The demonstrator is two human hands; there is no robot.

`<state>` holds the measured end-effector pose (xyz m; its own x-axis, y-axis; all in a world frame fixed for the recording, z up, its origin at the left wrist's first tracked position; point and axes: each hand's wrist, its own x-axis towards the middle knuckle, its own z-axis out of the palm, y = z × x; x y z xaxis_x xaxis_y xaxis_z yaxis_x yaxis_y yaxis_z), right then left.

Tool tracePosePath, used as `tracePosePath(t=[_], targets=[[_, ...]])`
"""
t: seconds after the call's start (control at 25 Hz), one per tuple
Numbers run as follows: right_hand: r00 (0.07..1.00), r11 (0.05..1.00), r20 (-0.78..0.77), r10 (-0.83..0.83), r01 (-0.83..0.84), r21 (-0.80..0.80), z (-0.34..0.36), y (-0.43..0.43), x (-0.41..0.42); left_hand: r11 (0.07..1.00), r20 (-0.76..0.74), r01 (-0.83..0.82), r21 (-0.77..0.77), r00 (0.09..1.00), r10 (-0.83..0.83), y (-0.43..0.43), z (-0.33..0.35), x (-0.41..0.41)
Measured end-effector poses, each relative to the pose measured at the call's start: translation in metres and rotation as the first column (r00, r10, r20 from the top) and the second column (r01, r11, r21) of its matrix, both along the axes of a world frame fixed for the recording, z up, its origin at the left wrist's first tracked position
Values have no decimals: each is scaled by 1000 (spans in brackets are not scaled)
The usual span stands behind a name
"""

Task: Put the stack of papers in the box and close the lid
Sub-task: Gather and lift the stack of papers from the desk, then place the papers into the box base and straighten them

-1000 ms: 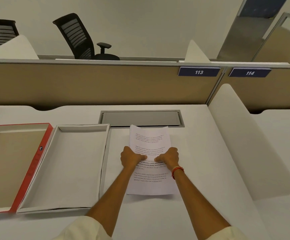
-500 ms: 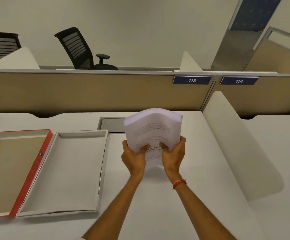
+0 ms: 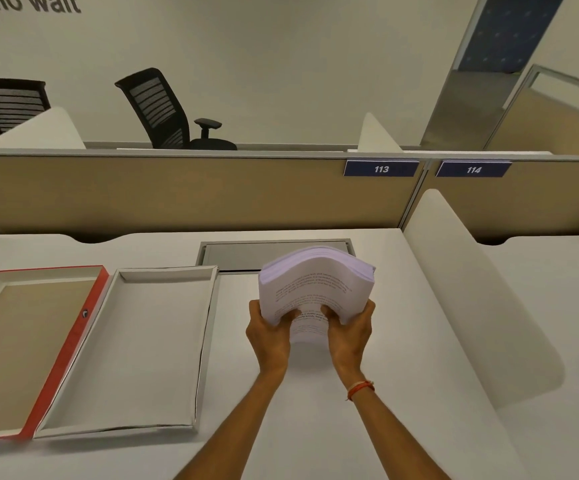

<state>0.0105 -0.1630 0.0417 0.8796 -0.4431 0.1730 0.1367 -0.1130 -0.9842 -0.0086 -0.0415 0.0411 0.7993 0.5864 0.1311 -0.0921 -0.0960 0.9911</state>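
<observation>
1. Two dark blue plates sit on the tan partition behind the desk: one reads "113" (image 3: 381,169), the other "114" (image 3: 473,170).
2. On the wall at top left, large dark letters spell "who wait" (image 3: 26,2), cut off by the frame's edge.
3. The stack of papers (image 3: 315,282) has printed lines on its top sheet, too small and blurred to read.
4. The box (image 3: 135,344) lies open on the white desk (image 3: 402,341), to the left of the hands. It is a shallow white tray with nothing in it.
5. The lid (image 3: 69,344), edged in red, lies flat just left of the box and touching it. Its tan inner face holds nothing. A small dark mark on the red edge cannot be made out.
6. The left hand (image 3: 269,336) grips the stack's near left corner, thumb on top.
7. The right hand (image 3: 348,332) grips the near right corner the same way; a red band (image 3: 360,389) circles its wrist.
8. The stack is held up off the desk, tilted toward the camera, its sheets bowed in a wave, well right of the box.
9. A grey recessed panel (image 3: 239,254) is set in the desk behind the stack.
</observation>
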Motion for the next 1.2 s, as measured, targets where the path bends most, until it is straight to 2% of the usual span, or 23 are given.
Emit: tracePosePath(t=[0.52, 0.92, 1.04, 1.2], targets=[[992, 994, -63, 106, -108, -19, -7, -9, -1, 994, -31, 110, -14, 993, -111, 17, -10, 0], [991, 1000, -134, 4, -5, -6, 2, 3, 13, 996, -133, 83, -22, 987, -85, 19, 0, 18], [975, 991, -222, -23, -7, -131, 18, 12, 24, 998, -228, 59, 17, 972, -53, 21, 11, 27], [910, 916, -414, -28, -143, -376, 35, 15, 38, 984, -417, 66, 167, 909, 10, 35, 24, 36]])
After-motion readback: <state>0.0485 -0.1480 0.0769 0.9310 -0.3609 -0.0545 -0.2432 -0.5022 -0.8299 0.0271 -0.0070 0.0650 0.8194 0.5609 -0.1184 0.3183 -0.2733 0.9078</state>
